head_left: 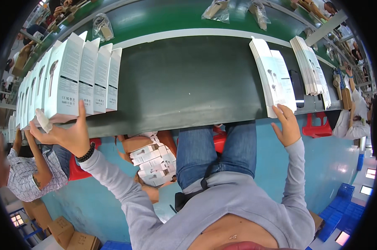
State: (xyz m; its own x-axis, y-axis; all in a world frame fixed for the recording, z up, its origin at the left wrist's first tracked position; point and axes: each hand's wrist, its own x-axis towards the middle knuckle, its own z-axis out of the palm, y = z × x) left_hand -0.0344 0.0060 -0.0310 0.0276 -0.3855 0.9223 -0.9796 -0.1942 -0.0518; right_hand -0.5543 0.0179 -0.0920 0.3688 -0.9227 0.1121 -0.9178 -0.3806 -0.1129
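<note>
On the left of the dark table stand several white cartons (67, 79) in rows, upright with their top flaps raised. My left hand (69, 135) is spread at their near side, thumb and fingers wide apart at the nearest carton's lower edge. One of its fingers wears a whitish finger cot (43, 120). To the right lies a stack of flattened white cartons (269, 77) with earphone pictures. My right hand (287, 125) rests its fingertips on the near end of that stack, with the thumb held away and nothing gripped.
A dark phone (296, 88) lies beside a second stack of flat cartons (309, 66). Bagged items (103, 27) sit on the green conveyor beyond. Below the table, an open brown box (168, 143) holds white cartons. A co-worker (38, 166) sits at left; a red stool (316, 125) stands right.
</note>
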